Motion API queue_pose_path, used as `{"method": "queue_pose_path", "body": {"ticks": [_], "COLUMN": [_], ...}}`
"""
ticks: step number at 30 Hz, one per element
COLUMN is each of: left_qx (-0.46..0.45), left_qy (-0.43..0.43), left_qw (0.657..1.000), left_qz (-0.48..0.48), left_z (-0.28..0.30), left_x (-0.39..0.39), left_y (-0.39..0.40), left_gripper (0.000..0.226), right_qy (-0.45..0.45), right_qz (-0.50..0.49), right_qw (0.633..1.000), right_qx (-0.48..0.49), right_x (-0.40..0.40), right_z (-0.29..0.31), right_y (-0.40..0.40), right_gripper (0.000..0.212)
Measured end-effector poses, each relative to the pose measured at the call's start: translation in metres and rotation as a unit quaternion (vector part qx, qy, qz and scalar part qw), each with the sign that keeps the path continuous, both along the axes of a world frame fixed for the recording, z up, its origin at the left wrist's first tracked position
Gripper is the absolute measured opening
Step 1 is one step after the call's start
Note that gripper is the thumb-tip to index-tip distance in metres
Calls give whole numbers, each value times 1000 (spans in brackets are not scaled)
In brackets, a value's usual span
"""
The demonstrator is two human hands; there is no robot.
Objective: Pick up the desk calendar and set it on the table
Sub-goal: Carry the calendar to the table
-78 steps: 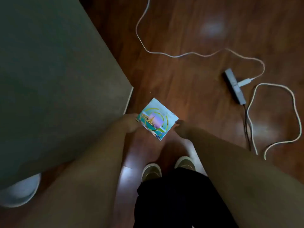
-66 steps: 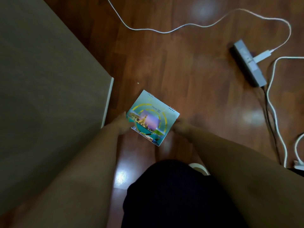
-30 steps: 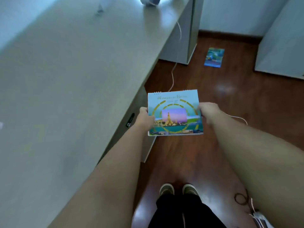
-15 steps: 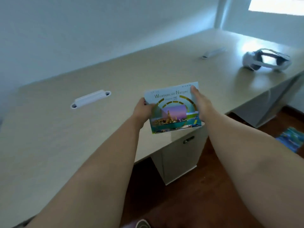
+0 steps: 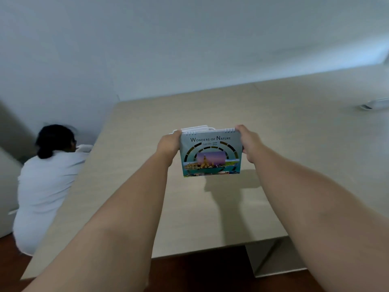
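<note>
The desk calendar (image 5: 210,153) is a spiral-bound card with a teal cover reading "Wonders of Nature" and a temple photo. It hangs upright above the beige table (image 5: 210,207), casting a shadow on the top just below and to the right. My left hand (image 5: 169,142) grips its upper left edge and my right hand (image 5: 248,142) grips its upper right edge. A white object shows partly behind the calendar's top; I cannot tell what it is.
A person in a white top (image 5: 44,182) crouches at the table's left end, by the wall. A small white bar-shaped object (image 5: 374,103) lies at the table's far right. The white wall runs behind the table; brown floor shows below its front edge.
The calendar was picked up from the floor with both hands, raised and carried over the table. Since half a second ago it has gone further in over the tabletop and stands more upright.
</note>
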State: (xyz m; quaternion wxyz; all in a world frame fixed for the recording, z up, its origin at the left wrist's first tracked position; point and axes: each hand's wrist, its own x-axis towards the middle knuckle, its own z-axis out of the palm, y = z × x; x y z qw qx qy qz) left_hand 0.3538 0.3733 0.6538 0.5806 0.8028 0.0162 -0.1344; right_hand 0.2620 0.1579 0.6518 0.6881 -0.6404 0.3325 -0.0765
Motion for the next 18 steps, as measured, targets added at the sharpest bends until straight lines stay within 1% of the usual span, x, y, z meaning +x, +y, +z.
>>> {"method": "queue_pose_path", "body": {"ticks": [6, 11, 18], "left_qx": [11, 19, 25], "left_qy": [8, 1, 27], "left_qw": [1000, 998, 997], "left_qz": [17, 57, 66], "left_z": [-9, -16, -48], "left_x": [57, 105, 143], "left_y": [0, 0, 9], "left_gripper": [37, 43, 40], "right_qy": [15, 13, 32], "right_qz": [23, 60, 81], "right_qw": [999, 998, 996], "right_qx": [-24, -29, -16], "right_x": [67, 124, 172], "right_z": [-1, 5, -26], "right_y": [-2, -4, 2], "right_gripper": [27, 26, 22]}}
